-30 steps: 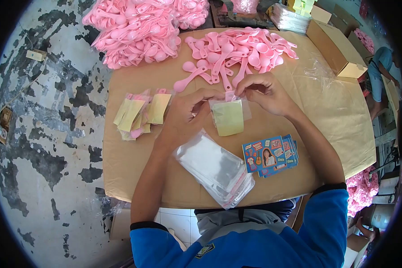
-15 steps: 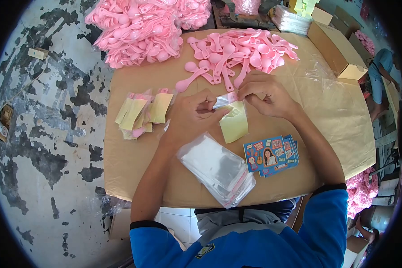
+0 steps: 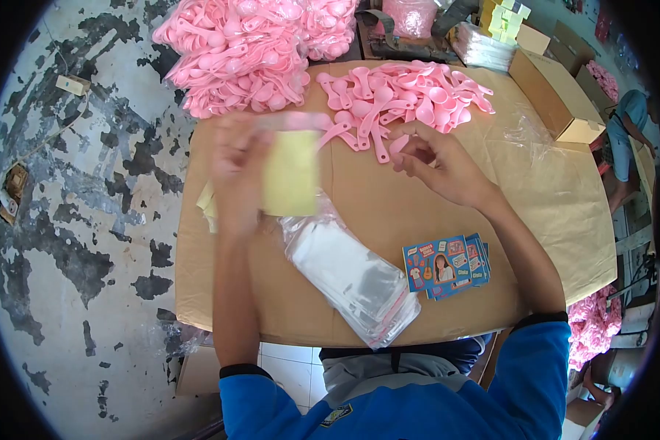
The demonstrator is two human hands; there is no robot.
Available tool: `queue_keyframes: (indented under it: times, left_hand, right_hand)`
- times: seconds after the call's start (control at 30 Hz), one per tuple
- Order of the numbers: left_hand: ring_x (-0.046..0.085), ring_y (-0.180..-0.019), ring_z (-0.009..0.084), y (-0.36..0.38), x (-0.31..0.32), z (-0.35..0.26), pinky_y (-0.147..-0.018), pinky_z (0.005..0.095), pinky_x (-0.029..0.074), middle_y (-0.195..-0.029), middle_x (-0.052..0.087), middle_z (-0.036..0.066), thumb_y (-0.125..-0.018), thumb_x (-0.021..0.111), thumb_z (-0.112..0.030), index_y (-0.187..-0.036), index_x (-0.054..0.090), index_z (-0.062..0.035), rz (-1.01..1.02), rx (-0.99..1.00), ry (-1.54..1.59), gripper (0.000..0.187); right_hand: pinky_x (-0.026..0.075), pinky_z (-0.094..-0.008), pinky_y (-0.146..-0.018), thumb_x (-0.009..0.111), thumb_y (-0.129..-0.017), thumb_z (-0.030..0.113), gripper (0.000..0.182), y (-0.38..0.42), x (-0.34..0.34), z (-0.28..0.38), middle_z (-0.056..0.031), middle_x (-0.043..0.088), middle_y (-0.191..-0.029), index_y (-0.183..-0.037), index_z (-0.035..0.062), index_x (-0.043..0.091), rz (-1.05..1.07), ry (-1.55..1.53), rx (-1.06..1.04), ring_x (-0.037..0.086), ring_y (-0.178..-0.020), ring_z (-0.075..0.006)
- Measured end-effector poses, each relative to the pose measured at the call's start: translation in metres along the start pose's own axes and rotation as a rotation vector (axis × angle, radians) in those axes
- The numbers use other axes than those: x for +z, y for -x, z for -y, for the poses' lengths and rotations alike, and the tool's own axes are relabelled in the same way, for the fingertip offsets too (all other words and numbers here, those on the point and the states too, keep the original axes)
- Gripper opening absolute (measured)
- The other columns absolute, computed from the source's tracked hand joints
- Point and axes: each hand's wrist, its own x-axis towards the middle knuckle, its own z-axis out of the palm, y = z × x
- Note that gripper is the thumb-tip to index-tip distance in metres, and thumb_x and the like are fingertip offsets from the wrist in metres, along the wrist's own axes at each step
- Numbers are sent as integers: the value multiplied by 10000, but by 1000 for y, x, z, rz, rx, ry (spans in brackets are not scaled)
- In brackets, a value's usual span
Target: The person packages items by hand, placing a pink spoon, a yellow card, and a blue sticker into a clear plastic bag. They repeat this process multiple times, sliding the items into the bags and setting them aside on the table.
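Note:
My left hand [image 3: 238,158], blurred by motion, holds a packet with a yellow card [image 3: 292,174] and something pink at its top, above the left part of the table. My right hand [image 3: 433,163] is raised in front of the pink spoon pile [image 3: 411,95], its thumb and fingers curled but apart, with nothing seen between them. Clear plastic sleeves [image 3: 345,271] lie in a stack near the front edge. Blue printed cards [image 3: 444,265] are stacked to their right. Behind my left wrist, a bit of the finished-looking yellow packets [image 3: 207,205] shows; the others are hidden.
Large bags of pink spoons [image 3: 235,55] stand at the back left of the brown-covered table [image 3: 374,198]. An open cardboard box [image 3: 557,95] sits at the back right, near crumpled clear plastic [image 3: 524,128]. Another person [image 3: 627,136] is at the far right.
My left hand has moved left and up with the yellow-card packet. My right hand has let go of the packet and stayed near the spoons. The view has shifted slightly.

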Motion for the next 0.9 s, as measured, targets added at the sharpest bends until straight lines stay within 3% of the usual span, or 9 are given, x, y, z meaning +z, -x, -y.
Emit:
queue_keyframes:
  times: [0.03, 0.13, 0.23, 0.27, 0.37, 0.47, 0.67, 0.77, 0.9]
  left_hand:
    - [620, -772, 84, -4, -15, -18, -669, 200, 506, -969, 639, 50, -900, 604, -23, -1126, 496, -67, -23, -17, -5, 254]
    - [618, -960, 147, -19, -84, -23, -794, 252, 500, -1124, 625, 112, -944, 567, -133, -1263, 458, -18, -30, -52, -403, 357]
    - [543, -1145, 229, -29, -144, 26, -952, 321, 436, -1291, 526, 168, -956, 553, -243, -1371, 383, -10, 154, -107, -1160, 505]
    - [453, -1257, 272, -31, -149, 30, -1042, 342, 350, -1374, 448, 201, -933, 573, -334, -1422, 326, -7, 353, -222, -1152, 638]
    - [444, -1290, 300, -28, -135, 33, -1046, 353, 368, -1408, 425, 227, -808, 717, -394, -1425, 331, 7, 258, -489, -1043, 831]
    - [448, -1287, 300, -25, -130, 20, -1045, 356, 373, -1387, 449, 227, -743, 757, -463, -1425, 329, 9, 381, -436, -1125, 934]
    - [431, -1279, 383, -26, -141, 24, -1036, 381, 393, -1446, 331, 244, -629, 826, -507, -1473, 276, -108, 340, -425, -1240, 1083]
    - [442, -1251, 417, -21, -135, 39, -1011, 403, 420, -1404, 339, 247, -571, 864, -463, -1473, 286, -200, 584, -291, -1409, 1103]
    - [486, -1199, 414, -19, -108, 27, -981, 425, 442, -1332, 398, 238, -529, 884, -400, -1447, 326, -238, 522, -450, -1327, 1086]
  right_hand:
    - [472, -275, -642, 621, -903, 95, 278, 0, -1, 0, -52, 628, -762, -1158, 29, 532, -13, -7, 23, 585, -702, -108]
    - [482, -291, -663, 616, -910, 123, 275, -1, 0, -2, -64, 641, -804, -1160, 40, 537, 6, -18, 3, 595, -722, -125]
    - [493, -314, -689, 612, -917, 170, 282, -1, 8, -1, -81, 648, -840, -1162, 50, 542, 24, 79, 34, 605, -739, -151]
    - [493, -320, -693, 616, -913, 177, 281, -1, 10, 3, -87, 651, -846, -1155, 49, 548, 18, 106, 33, 607, -739, -161]
    - [496, -333, -702, 620, -905, 186, 268, 0, 14, 17, -103, 657, -859, -1125, 42, 569, 9, 184, 27, 613, -741, -187]
    - [500, -337, -707, 610, -901, 178, 238, -2, 3, 17, -116, 666, -867, -1084, 27, 593, 20, 282, 30, 621, -749, -208]
    - [502, -331, -719, 594, -906, 192, 233, 3, -16, 35, -123, 672, -895, -1050, 13, 627, 136, 366, 77, 635, -787, -209]
    - [500, -331, -728, 611, -899, 201, 239, 11, -2, 47, -110, 665, -940, -1046, 14, 638, 213, 390, 20, 639, -837, -205]
    - [500, -376, -782, 617, -890, 254, 288, 23, 16, 61, -130, 654, -984, -1052, 17, 637, 322, 473, -67, 636, -899, -273]
